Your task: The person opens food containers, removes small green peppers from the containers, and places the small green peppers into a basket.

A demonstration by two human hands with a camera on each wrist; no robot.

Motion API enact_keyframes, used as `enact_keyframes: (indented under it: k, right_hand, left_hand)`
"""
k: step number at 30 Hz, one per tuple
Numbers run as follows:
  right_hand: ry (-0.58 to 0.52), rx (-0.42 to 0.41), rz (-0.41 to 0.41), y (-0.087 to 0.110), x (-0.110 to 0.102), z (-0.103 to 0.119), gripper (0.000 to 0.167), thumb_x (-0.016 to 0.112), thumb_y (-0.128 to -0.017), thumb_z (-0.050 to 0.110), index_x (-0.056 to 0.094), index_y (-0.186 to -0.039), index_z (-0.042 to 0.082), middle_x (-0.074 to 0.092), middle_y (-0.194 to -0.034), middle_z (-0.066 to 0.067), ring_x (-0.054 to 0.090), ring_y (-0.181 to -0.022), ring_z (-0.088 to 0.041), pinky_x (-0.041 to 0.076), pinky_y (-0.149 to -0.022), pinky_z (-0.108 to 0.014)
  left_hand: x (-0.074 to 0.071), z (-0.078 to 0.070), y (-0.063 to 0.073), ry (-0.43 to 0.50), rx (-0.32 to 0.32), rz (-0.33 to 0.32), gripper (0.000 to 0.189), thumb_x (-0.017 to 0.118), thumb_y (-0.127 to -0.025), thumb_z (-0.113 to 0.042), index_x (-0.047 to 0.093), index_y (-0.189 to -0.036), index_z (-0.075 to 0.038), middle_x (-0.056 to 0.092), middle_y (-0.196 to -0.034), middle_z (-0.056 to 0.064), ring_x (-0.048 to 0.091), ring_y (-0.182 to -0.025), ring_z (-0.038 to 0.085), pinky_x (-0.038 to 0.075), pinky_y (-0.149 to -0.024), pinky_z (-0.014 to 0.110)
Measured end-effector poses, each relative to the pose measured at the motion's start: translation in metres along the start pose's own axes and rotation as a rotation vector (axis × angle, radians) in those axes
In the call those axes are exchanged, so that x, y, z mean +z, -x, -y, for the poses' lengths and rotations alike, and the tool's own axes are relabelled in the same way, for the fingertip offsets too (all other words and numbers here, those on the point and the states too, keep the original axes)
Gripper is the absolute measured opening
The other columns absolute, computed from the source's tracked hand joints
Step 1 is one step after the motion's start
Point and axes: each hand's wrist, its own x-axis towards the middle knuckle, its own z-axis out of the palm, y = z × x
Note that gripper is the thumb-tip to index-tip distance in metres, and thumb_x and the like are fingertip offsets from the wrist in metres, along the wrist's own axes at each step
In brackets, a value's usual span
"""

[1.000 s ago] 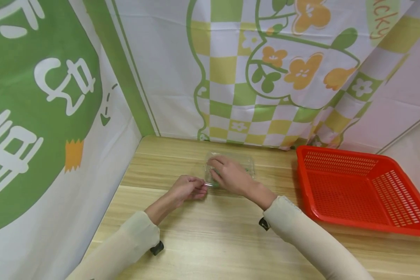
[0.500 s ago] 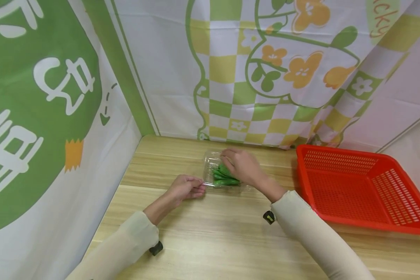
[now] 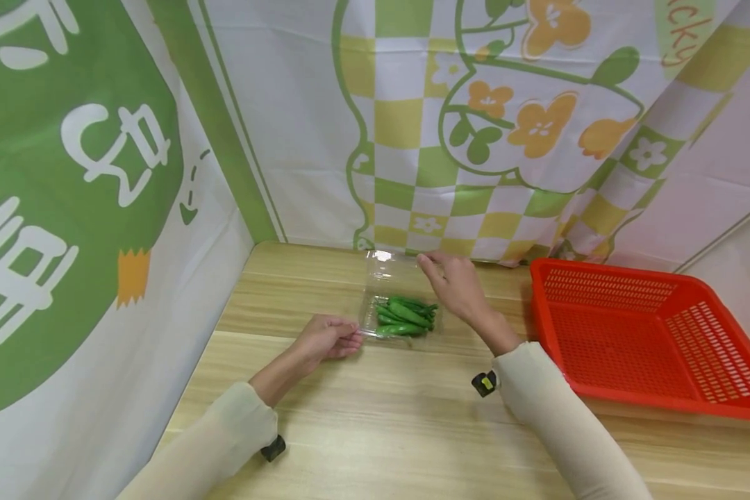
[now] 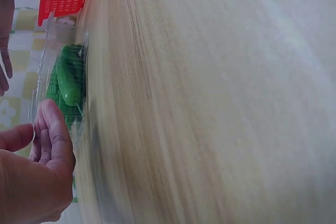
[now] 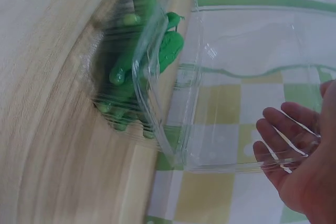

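Head cam: clear box [image 3: 369, 314] with green peppers [image 3: 406, 317] inside, red basket [image 3: 625, 351] off right of it; left wrist: my left hand [image 4: 39, 174] pinches the box's edge; right wrist: my right hand [image 5: 308, 174], fingers loose n' straight, at the box's raised lid [image 5: 226, 119].

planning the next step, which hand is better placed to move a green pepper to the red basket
Right, I'd judge: the right hand, at the open lid, is nearer the red basket, while the left hand pinches the near-left corner of the clear container.
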Motion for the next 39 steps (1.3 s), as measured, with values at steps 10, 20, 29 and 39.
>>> enact_keyframes:
  k: [10, 20, 29, 39]
  right_hand:
    - [-0.412, 0.217, -0.152, -0.003, -0.001, -0.018, 0.048, 0.047, -0.115, 0.036, 0.070, -0.128, -0.003, 0.074, -0.125, -0.023, 0.067, -0.122, -0.041, 0.054, -0.110, -0.056]
    - [-0.625, 0.326, -0.178, -0.007, 0.007, -0.034, 0.058, 0.038, -0.116, 0.039, 0.053, -0.145, -0.009, 0.066, -0.136, -0.030, 0.062, -0.130, -0.046, 0.052, -0.114, -0.053]
    - [-0.733, 0.416, -0.131, -0.007, 0.011, -0.045, 0.056, 0.038, -0.117, 0.031, 0.041, -0.150, -0.014, 0.053, -0.148, -0.037, 0.054, -0.138, -0.050, 0.047, -0.118, -0.057]
    - [-0.732, 0.498, -0.065, -0.002, 0.016, -0.053, 0.061, 0.048, -0.113, 0.022, 0.027, -0.161, -0.009, 0.049, -0.155, -0.033, 0.053, -0.139, -0.048, 0.047, -0.117, -0.060]
  left_hand:
    - [0.000, 0.002, 0.007, -0.014, 0.004, -0.002, 0.030, 0.058, -0.105, -0.001, 0.062, -0.128, 0.018, 0.077, -0.098, 0.016, 0.074, -0.081, 0.015, 0.067, -0.082, 0.028]
    - [0.000, 0.005, 0.013, -0.016, -0.008, -0.004, 0.030, 0.059, -0.105, 0.000, 0.062, -0.129, 0.017, 0.077, -0.100, 0.017, 0.075, -0.082, 0.016, 0.067, -0.083, 0.030]
    - [0.003, 0.008, 0.021, -0.025, 0.010, 0.018, 0.026, 0.057, -0.105, 0.001, 0.065, -0.122, 0.018, 0.077, -0.095, 0.013, 0.074, -0.081, 0.015, 0.067, -0.082, 0.030]
    - [0.006, 0.011, 0.027, -0.030, -0.005, 0.043, 0.025, 0.058, -0.104, 0.001, 0.065, -0.122, 0.018, 0.077, -0.099, 0.017, 0.075, -0.082, 0.017, 0.067, -0.084, 0.032]
